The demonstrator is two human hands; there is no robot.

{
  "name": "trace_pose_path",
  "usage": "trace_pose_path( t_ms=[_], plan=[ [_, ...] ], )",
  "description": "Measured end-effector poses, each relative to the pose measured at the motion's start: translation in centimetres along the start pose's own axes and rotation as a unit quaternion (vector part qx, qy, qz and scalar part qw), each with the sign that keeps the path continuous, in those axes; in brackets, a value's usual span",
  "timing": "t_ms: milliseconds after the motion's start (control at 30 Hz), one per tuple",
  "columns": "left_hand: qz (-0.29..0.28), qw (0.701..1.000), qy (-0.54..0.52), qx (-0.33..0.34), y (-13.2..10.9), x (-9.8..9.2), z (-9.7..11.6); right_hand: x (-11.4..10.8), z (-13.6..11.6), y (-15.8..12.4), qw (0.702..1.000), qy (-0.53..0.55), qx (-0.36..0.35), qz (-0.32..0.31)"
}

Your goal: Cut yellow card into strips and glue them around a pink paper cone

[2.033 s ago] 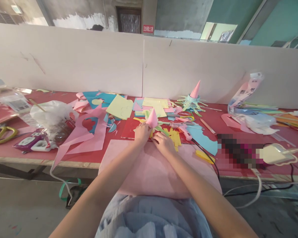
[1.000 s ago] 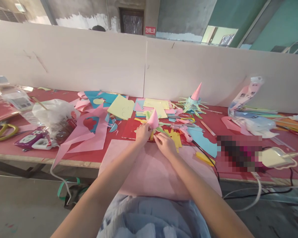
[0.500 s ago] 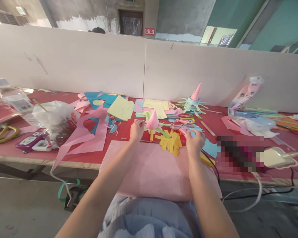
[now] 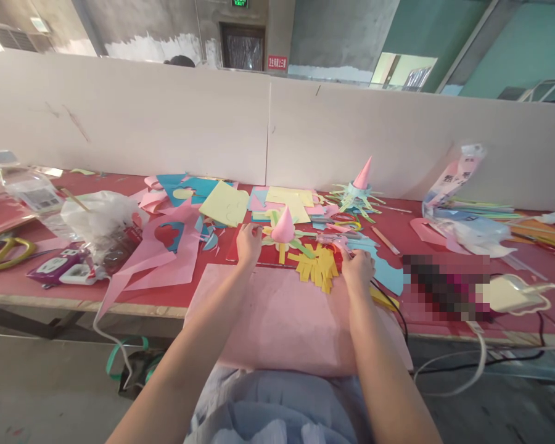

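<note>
In from the worktop's point(image 4: 178, 293) front edge, our right hand point(image 4: 358, 269) is gripping the glue gun point(image 4: 339, 242); left hand point(image 4: 248, 245) curled, contents unclear. We should be keeping its nozzle clear of the pink cone point(image 4: 283, 226).

The glue gun point(image 4: 340, 242) at the right hand point(image 4: 358, 267) and cone point(image 4: 283, 227) beside the left hand point(image 4: 248, 245) are pink; strips point(image 4: 318, 266) between are yellow.

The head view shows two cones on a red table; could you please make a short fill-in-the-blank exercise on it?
The glue gun is nearer to the right hand than to the ____ hand.
The near cone and the far cone are both ____ in colour.
The near cone's tip points ____.
The fringed paper is ____ in colour.

Missing words: left; pink; up; yellow.
</note>
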State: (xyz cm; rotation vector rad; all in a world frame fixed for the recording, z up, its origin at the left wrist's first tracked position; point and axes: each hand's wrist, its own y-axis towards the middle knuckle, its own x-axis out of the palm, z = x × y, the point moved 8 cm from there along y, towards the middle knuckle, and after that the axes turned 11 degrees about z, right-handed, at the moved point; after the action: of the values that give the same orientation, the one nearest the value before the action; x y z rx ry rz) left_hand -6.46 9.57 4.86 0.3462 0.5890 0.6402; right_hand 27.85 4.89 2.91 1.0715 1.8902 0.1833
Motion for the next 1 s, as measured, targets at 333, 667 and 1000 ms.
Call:
trace_pose_path(
  t_ms=[333,667,1000],
  plan=[
    [-0.007,0.996,-0.045,0.076,-1.2,-0.4,3.0,-1.6,0.5,0.4,0.991,0.093,0.084,0.044],
    [-0.061,0.987,-0.049,0.137,2.8,1.7,7.9,-0.7,1.6,0.5,0.984,0.133,0.113,0.03],
    [-0.077,0.988,-0.042,0.127,4.7,1.2,9.1,-0.5,1.9,0.6,0.98,0.155,0.123,0.037]
  ],
)
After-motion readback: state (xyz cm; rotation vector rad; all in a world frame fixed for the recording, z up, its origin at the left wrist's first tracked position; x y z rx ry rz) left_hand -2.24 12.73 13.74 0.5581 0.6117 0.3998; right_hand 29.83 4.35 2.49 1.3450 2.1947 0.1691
